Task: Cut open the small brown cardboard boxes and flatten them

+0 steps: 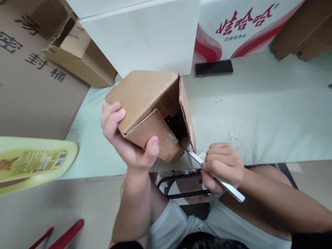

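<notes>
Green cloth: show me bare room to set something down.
Roomiest: the right stretch of green cloth, bordered by small scraps, brown cardboard and the front edge. Crowded: the middle, where the left hand holds the open box and the right hand a slim tool; a white carton stands behind.

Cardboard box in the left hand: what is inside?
Inside the cardboard box, some inner wall shows; shadow and the near flap hide the rest, so any contents can't be told.

A phone (214,68) lies on the bench (269,107) behind a cutter (230,190) and right of a carton (145,95), with a bottle (38,160) at left.
</notes>
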Available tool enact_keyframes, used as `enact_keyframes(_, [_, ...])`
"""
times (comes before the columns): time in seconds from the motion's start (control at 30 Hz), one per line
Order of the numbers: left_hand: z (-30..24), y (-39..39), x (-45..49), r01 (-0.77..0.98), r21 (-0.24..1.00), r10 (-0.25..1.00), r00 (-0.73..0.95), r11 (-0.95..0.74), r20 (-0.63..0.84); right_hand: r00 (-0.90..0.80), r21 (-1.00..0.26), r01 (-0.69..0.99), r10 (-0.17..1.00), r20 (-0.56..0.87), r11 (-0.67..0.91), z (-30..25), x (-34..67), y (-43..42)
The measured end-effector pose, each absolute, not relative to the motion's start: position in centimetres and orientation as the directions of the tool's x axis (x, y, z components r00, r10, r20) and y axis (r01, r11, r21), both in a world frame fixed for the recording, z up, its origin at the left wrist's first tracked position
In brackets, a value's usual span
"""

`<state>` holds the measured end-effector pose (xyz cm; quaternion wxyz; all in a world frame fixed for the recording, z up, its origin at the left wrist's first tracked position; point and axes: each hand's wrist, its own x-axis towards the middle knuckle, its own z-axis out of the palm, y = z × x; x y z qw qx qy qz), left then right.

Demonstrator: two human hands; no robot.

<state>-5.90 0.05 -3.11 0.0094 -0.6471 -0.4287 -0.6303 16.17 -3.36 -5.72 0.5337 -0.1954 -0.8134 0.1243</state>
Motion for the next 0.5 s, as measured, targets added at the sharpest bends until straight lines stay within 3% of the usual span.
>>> enact_keyframes(0.1, [-3.2,0.0,-6.0,0.564,0.547,0.558,-0.176,-0.618,0.811,-0.371,-0.473,0.137,0.488,0.790,0.870,-5.5,16.4,-3.1])
enact_keyframes(0.27, [-3.2,0.0,-6.1,0.587,0.533,0.552,-0.170,-0.609,0.817,-0.356,-0.662,-0.105,0.594,0.722,0.742,-3.7,18.5,-2.7])
enact_keyframes(0.4, [-2.9,0.1,-5.9,0.654,0.459,0.502,-0.138,-0.601,0.854,-0.185,-0.812,-0.214,0.793,0.580,0.543,-2.9,21.2,-1.6])
enact_keyframes(0.47, [-2.8,0.2,-5.8,0.675,0.448,0.495,-0.140,-0.586,0.858,-0.025,-0.801,-0.139,0.807,0.590,0.582,-3.5,21.8,-0.4])
enact_keyframes(0.5, [-2.8,0.2,-5.7,0.687,0.447,0.497,-0.143,-0.573,0.856,0.134,-0.770,-0.054,0.769,0.625,0.635,-4.0,21.9,0.3])
